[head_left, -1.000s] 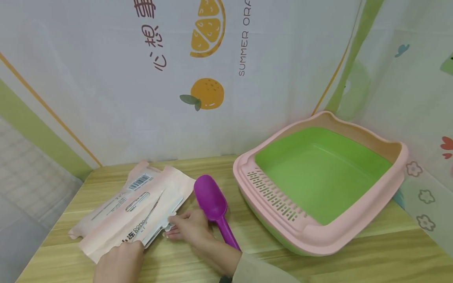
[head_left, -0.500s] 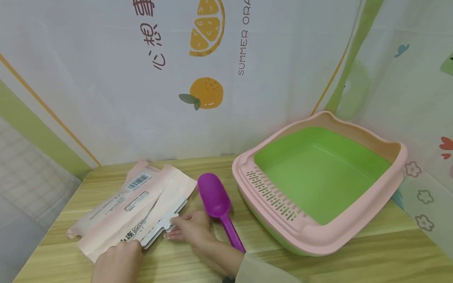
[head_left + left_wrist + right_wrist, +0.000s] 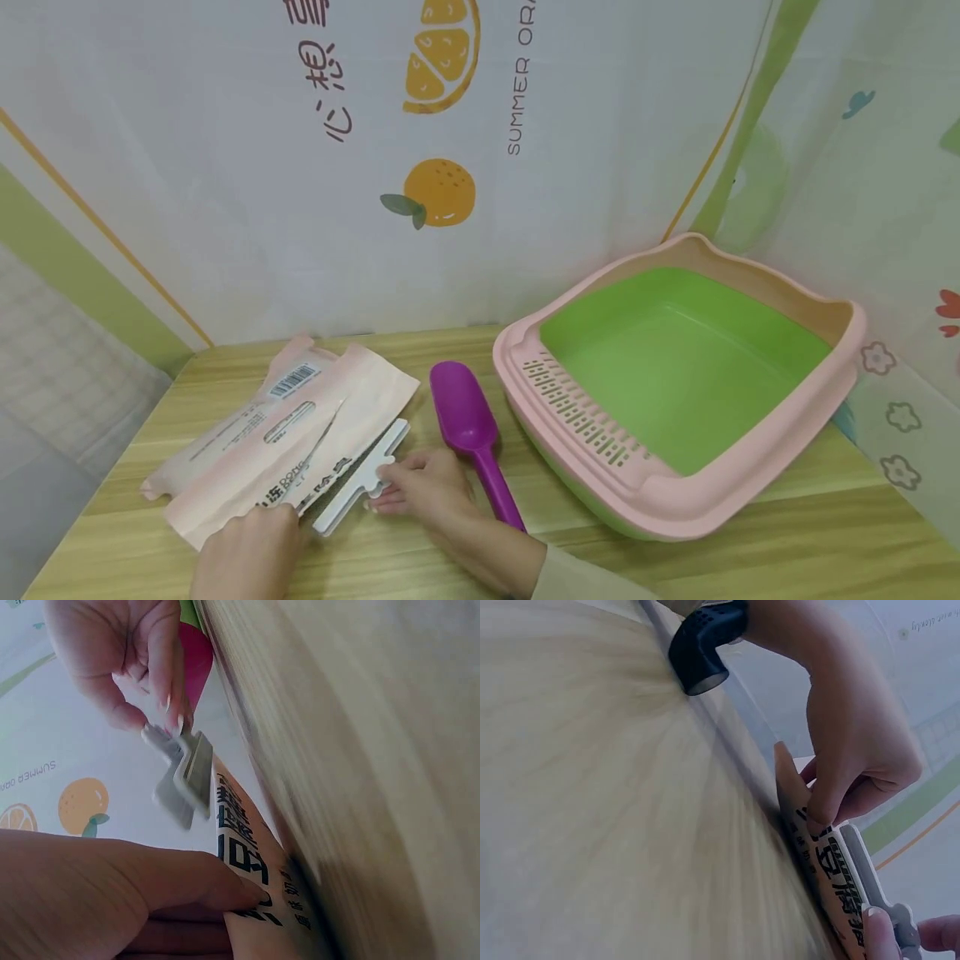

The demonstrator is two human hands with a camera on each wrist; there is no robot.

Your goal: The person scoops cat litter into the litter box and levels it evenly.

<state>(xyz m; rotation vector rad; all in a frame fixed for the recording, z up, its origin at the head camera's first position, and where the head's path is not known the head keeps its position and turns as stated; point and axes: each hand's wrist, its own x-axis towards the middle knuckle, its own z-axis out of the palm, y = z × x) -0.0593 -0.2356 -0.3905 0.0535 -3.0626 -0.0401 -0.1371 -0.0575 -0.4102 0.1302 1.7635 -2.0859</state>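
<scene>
A pink bag [image 3: 363, 379] with a barcode and dark printing lies on the table at the left, its folded flap toward me. My left hand [image 3: 247, 554] pinches the flap's near corner between thumb and fingers, as the left wrist view shows. A white bag clip [image 3: 360, 487] is pinched at its middle grip by my right hand [image 3: 433, 493]. Its jaws stand apart in the left wrist view, where the clip [image 3: 184, 772] is beside the bag's printed edge [image 3: 240, 829]. A purple scoop [image 3: 463, 408] lies just beyond my right hand, its handle partly behind the wrist.
A litter box with a pink rim [image 3: 750, 508] and green inside [image 3: 675, 358] stands on the right of the wooden table [image 3: 375, 567]. A printed white cloth [image 3: 300, 275] hangs along the table's back edge.
The clip has come off the bag's edge, moving right with my right hand and baring more of the printing. The scoop has been nudged right. My left hand keeps its place.
</scene>
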